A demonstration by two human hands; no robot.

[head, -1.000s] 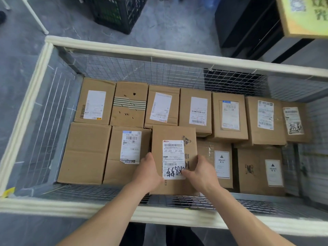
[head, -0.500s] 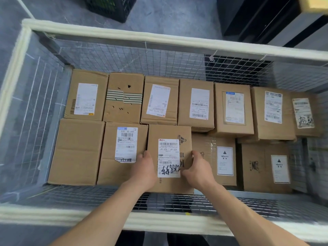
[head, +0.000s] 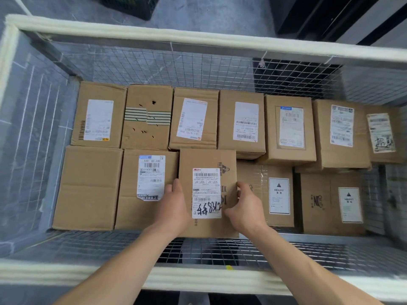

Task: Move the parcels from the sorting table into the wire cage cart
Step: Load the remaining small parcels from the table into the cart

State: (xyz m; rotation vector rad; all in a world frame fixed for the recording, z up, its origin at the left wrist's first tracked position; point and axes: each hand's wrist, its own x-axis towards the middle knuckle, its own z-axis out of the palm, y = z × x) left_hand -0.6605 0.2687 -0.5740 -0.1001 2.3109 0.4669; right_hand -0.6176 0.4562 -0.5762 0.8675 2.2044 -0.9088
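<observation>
A brown cardboard parcel [head: 207,159] with a white shipping label and black handwriting lies in the front row of the wire cage cart [head: 198,38]. My left hand [head: 174,208] grips its left edge, and my right hand [head: 246,208] grips its right edge. The parcel sits between a labelled box [head: 132,208] on its left and a box marked HEAVY [head: 259,172] on its right, slightly higher than both. Both forearms reach in over the cart's padded near rim.
Several more labelled cardboard boxes fill the back row [head: 242,124] and the front row of the cart. White foam padding lines the cart's top rails. A dark crate [head: 132,5] stands on the grey floor beyond the cart. Dark cabinets [head: 308,16] stand at the upper right.
My hands have slid forward along the parcel's sides while it settled deeper into the front row. The camera has moved closer over the cart.
</observation>
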